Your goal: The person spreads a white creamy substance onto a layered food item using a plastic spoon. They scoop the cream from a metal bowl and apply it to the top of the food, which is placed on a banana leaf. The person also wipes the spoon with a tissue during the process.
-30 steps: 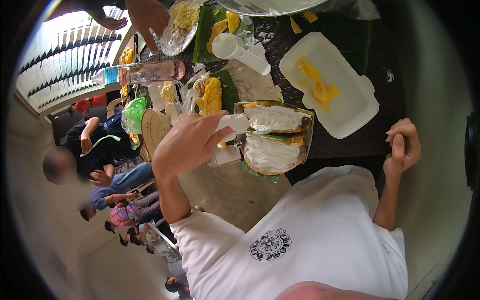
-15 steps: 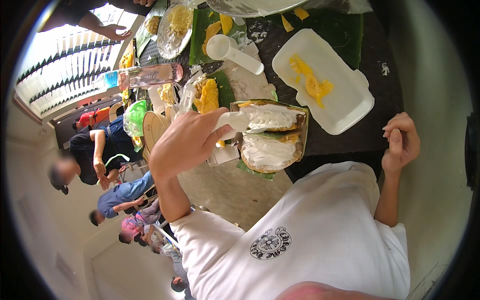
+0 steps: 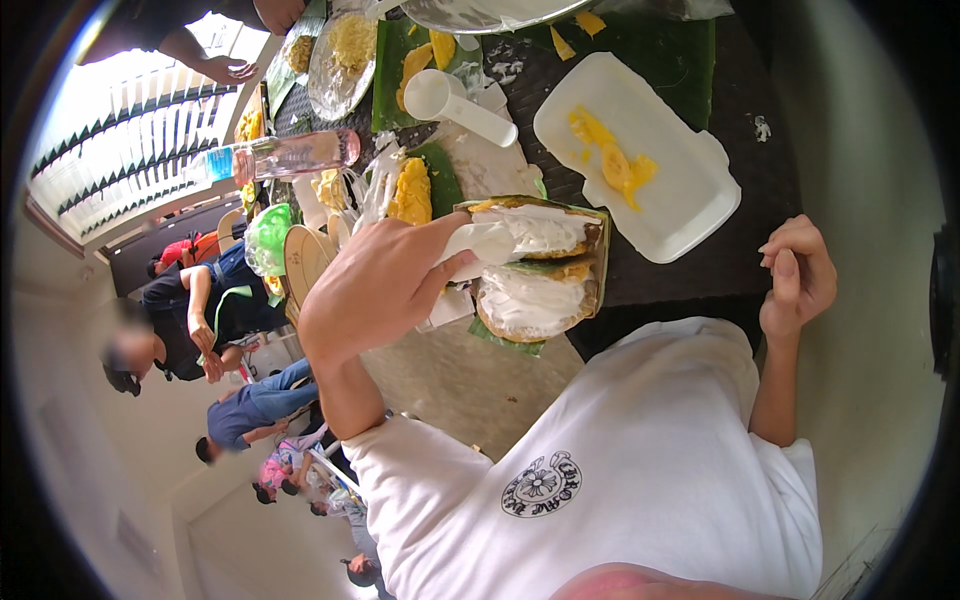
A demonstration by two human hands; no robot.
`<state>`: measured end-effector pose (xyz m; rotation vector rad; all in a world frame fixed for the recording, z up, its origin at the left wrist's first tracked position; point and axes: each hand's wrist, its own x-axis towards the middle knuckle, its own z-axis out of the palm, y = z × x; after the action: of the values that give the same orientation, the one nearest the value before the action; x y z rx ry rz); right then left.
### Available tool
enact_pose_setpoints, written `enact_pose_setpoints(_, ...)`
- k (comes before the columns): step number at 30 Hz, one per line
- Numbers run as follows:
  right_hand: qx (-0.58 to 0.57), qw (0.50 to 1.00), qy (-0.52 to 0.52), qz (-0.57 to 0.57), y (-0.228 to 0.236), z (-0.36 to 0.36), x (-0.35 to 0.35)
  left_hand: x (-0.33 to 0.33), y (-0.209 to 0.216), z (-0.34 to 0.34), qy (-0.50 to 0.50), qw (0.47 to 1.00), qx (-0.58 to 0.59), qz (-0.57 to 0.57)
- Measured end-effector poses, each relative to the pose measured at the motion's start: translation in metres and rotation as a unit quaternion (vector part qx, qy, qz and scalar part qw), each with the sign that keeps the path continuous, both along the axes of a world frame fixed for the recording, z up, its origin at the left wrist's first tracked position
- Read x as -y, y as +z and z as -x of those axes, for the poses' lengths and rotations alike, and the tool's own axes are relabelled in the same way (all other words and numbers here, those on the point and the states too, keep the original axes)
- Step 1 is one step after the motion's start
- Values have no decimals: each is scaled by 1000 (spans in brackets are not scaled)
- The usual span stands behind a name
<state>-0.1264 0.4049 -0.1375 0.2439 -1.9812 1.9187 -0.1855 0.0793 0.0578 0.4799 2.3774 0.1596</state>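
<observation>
My left hand (image 3: 375,280) is closed round a white plastic spoon (image 3: 485,243), whose bowl rests at the white cream. Under the spoon is a leaf-lined box (image 3: 603,240) with two portions of food topped by spread white cream: a far one (image 3: 548,232) and a near one (image 3: 535,303). A strip of green leaf lies between them. My right hand (image 3: 800,275) hangs at the right, beyond the table edge, fingers loosely curled with nothing visible in them. Nearest to it is a white foam tray (image 3: 690,200) bearing yellow fruit pieces (image 3: 622,170).
A white measuring scoop (image 3: 465,108) lies behind the box, with yellow mango-like food (image 3: 410,192) on leaf to its left. A clear bottle (image 3: 300,152), a plate of yellow shreds (image 3: 345,70) and a large bowl (image 3: 490,12) stand farther off. Other people (image 3: 195,310) are at left.
My left hand has pushed the spoon slightly to the right over the cream. The whole view has shifted a little. My right hand stays curled at the side.
</observation>
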Motion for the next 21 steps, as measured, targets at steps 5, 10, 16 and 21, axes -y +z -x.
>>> enact_pose_setpoints(5,1,1000,1,5,3,0,0,-3,-15,-3,-34,999,-11,-22)
enact_pose_setpoints(10,4,1000,1,8,2,-2,-1,-14,-12,2,-36,999,22,19)
enact_pose_setpoints(16,-6,1000,-1,12,1,-2,-2,-18,-13,-2,-15,1000,2,-8)
enact_pose_setpoints(21,-2,1000,0,8,4,-4,-3,-15,-12,-8,-36,999,-6,-13)
